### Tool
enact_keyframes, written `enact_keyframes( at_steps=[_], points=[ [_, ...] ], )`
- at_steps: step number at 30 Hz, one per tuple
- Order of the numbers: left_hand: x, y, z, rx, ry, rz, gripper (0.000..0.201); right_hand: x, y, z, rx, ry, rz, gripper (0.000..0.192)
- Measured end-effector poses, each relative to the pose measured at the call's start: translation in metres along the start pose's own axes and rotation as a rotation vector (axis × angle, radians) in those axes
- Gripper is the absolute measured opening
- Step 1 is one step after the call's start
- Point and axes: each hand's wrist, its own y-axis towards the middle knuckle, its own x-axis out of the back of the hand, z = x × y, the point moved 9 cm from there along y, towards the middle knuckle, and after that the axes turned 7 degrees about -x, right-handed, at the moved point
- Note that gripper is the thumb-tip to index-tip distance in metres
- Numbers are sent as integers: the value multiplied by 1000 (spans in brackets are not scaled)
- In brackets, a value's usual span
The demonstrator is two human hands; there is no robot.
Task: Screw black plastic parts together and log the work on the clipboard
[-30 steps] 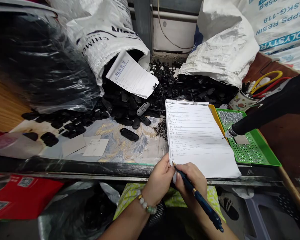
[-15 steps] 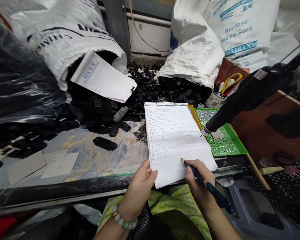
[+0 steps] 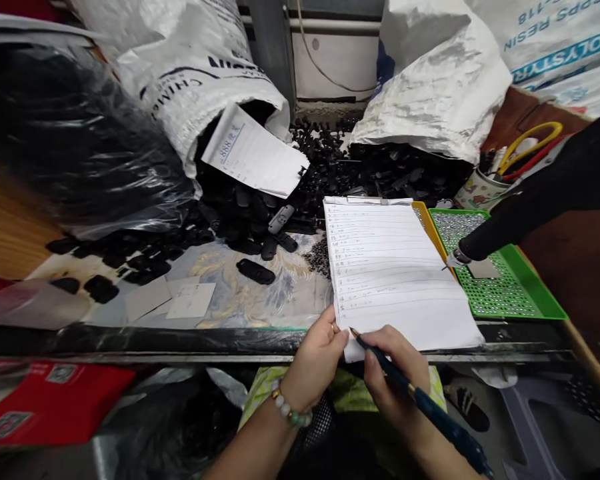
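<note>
Blue pen [image 3: 420,403] gripped in right hand [image 3: 393,373], tip on the lined sheet [image 3: 395,267] at the table's [image 3: 155,340] front edge; left hand [image 3: 320,360] pinches the sheet's near-left corner. Green tray [image 3: 525,303] just right.

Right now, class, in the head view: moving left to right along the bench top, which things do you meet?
Clear plastic bag of black parts → loose black oblong plastic part → lined white paper on a clipboard → green perforated plastic tray.
</note>
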Motion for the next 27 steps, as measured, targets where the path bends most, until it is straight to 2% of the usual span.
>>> enact_keyframes(
  at_steps=[4,16,21,27],
  points=[
    [-1,-1,-2,6,-44,14,47,-16,5,-9,0,9,8,13],
    [-1,-1,-3,-7,-90,48,44,-16,5,-13,-3,-1,24,15],
    [0,-1,-2,3,-81,35,45,-14,8,-8,10,-2,14,11],
    [1,-1,-1,20,-69,23,46,-14,6,-15,-28,-14,35,10]
  ],
)
